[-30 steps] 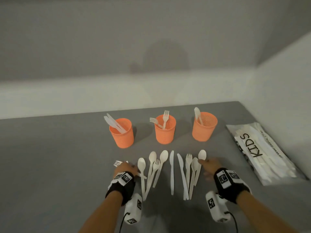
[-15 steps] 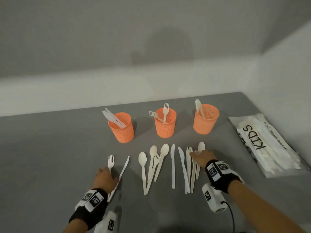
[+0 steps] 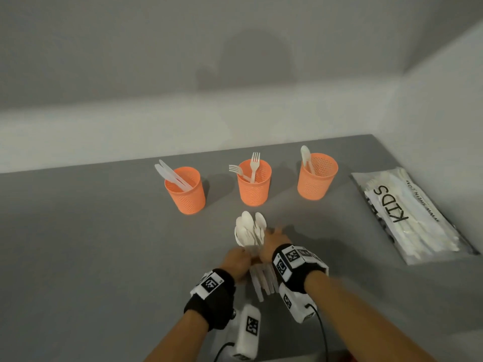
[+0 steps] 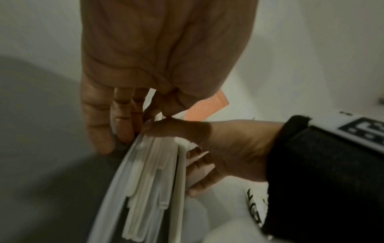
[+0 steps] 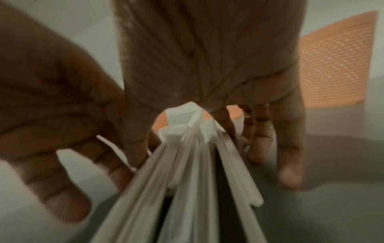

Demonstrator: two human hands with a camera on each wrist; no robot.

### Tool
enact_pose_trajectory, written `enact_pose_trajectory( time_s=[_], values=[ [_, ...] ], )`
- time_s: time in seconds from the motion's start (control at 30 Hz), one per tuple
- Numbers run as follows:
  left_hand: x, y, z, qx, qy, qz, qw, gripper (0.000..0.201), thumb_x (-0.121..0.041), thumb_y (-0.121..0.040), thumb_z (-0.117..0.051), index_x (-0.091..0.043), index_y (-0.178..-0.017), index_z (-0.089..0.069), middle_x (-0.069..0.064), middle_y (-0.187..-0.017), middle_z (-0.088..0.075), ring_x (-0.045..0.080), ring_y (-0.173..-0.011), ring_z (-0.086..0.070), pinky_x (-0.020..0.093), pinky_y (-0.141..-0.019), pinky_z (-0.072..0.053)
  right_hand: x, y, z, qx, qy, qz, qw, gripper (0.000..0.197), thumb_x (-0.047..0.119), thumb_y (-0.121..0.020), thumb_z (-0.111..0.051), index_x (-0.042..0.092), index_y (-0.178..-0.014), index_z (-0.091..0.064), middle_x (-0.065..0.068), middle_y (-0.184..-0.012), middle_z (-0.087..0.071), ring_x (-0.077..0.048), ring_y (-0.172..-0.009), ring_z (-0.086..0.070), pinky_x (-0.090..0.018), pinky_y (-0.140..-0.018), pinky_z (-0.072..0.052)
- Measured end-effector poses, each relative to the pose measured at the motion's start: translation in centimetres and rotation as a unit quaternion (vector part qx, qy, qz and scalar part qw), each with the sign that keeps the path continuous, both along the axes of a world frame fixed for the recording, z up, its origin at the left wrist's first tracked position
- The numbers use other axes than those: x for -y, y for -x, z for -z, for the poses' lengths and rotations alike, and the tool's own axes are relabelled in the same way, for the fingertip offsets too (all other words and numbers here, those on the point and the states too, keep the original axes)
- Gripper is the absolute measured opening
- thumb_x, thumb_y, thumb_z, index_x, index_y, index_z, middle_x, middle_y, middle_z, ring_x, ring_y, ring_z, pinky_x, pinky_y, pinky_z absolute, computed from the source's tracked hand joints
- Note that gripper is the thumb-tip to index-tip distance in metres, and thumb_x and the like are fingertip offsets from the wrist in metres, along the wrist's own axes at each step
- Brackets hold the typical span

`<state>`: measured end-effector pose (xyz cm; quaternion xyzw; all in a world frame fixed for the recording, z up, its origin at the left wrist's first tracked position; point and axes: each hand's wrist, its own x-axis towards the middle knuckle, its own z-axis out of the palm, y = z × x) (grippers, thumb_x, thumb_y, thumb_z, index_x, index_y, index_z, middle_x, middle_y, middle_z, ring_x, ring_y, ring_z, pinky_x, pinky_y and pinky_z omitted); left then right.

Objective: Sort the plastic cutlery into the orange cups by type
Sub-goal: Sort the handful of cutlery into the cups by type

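Three orange mesh cups stand in a row on the grey table. The left cup [image 3: 188,199] holds knives, the middle cup [image 3: 253,194] forks, the right cup [image 3: 312,186] a spoon. In front of the middle cup, a mixed bundle of white cutlery [image 3: 249,228] is squeezed together. My left hand [image 3: 236,259] grips it from the left and my right hand [image 3: 270,244] from the right. In both wrist views the bundle [image 4: 149,180] [image 5: 187,180] runs out between thumb and fingers, handles towards me. Which pieces make up the bundle is hard to tell.
A clear plastic bag [image 3: 407,212] marked KIDS, with more white cutlery inside, lies at the table's right edge by the wall. The grey tabletop [image 3: 78,231] stretches out to the left. An orange cup [image 5: 332,65] shows beyond my right fingers.
The cutlery lay spread in a row, with a fork and knife off to the left. My hands have swept inward and gathered it all into one bundle between them.
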<state>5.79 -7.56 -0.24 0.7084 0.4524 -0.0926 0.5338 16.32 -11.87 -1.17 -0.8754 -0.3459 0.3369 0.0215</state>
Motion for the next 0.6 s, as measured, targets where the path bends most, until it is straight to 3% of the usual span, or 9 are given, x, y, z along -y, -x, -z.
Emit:
enact_pose_trajectory(
  time_s=[0.03, 0.1, 0.17, 0.3, 0.43, 0.5, 0.6],
  values=[
    [0.0, -0.3, 0.0, 0.007, 0.035, -0.018, 0.999, 0.02, -0.017, -0.094, -0.039, -0.012, -0.085, -0.057, 0.009, -0.079, -0.057, 0.022, -0.066, -0.056, 0.029, -0.055, -0.047, 0.1, 0.2, 0.0, 0.036, 0.004, -0.013, 0.999, 0.067, 0.022, -0.087, -0.058, 0.008, -0.141, -0.021, -0.021, -0.146, -0.021, -0.037, -0.129, -0.037, -0.04, -0.105, -0.037],
    [-0.1, -0.4, -0.1, 0.013, 0.091, -0.075, 0.993, 0.024, -0.014, -0.092, -0.038, -0.016, -0.072, -0.051, 0.001, -0.071, -0.051, 0.011, -0.057, -0.053, 0.021, -0.049, -0.045, 0.3, 0.5, -0.2, 0.076, 0.0, -0.038, 0.996, 0.06, 0.012, -0.087, -0.056, 0.005, -0.138, -0.026, -0.022, -0.142, -0.026, -0.037, -0.126, -0.039, -0.039, -0.102, -0.038],
    [-0.4, -0.3, -0.4, 0.032, 0.154, -0.145, 0.977, 0.024, -0.014, -0.089, -0.039, -0.015, -0.068, -0.05, 0.001, -0.068, -0.05, 0.011, -0.056, -0.049, 0.022, -0.054, -0.042, 0.2, 0.6, -0.1, 0.076, -0.008, -0.044, 0.996, 0.058, 0.009, -0.087, -0.057, 0.003, -0.136, -0.028, -0.023, -0.14, -0.03, -0.037, -0.126, -0.038, -0.04, -0.101, -0.038],
    [-0.8, 0.6, -0.2, 0.068, 0.242, -0.208, 0.945, 0.025, -0.024, -0.092, -0.042, -0.011, -0.075, -0.056, 0.003, -0.075, -0.056, 0.014, -0.068, -0.048, 0.026, -0.065, -0.039, 0.1, 0.8, -0.2, 0.05, -0.035, -0.04, 0.997, 0.054, 0.011, -0.083, -0.062, 0.003, -0.13, -0.036, -0.021, -0.133, -0.044, -0.036, -0.124, -0.043, -0.041, -0.097, -0.042],
    [-0.6, 1.3, 0.0, 0.103, 0.282, -0.21, 0.93, 0.043, -0.045, -0.095, -0.04, -0.007, -0.093, -0.059, 0.007, -0.083, -0.059, 0.017, -0.076, -0.054, 0.03, -0.072, -0.044, -0.1, 0.8, -0.8, 0.04, -0.042, -0.044, 0.997, 0.047, 0.009, -0.081, -0.066, 0.001, -0.123, -0.048, -0.018, -0.127, -0.056, -0.034, -0.12, -0.053, -0.036, -0.095, -0.045],
    [-0.6, 1.8, 0.3, 0.122, 0.293, -0.212, 0.924, 0.048, -0.048, -0.094, -0.038, -0.005, -0.099, -0.059, 0.009, -0.088, -0.061, 0.019, -0.081, -0.057, 0.031, -0.075, -0.046, 0.1, 1.1, -0.9, 0.045, -0.042, -0.048, 0.997, 0.045, 0.008, -0.08, -0.067, 0.001, -0.122, -0.05, -0.017, -0.126, -0.057, -0.033, -0.119, -0.054, -0.035, -0.095, -0.045],
    [-0.6, 2.6, 0.3, 0.139, 0.305, -0.227, 0.914, 0.05, -0.047, -0.095, -0.035, -0.003, -0.095, -0.059, 0.012, -0.094, -0.062, 0.021, -0.086, -0.058, 0.031, -0.073, -0.047, 0.5, 1.6, -0.8, 0.043, -0.06, -0.039, 0.996, 0.045, 0.007, -0.079, -0.067, 0.003, -0.12, -0.049, -0.017, -0.126, -0.056, -0.034, -0.117, -0.054, -0.035, -0.093, -0.046]
  ],
)
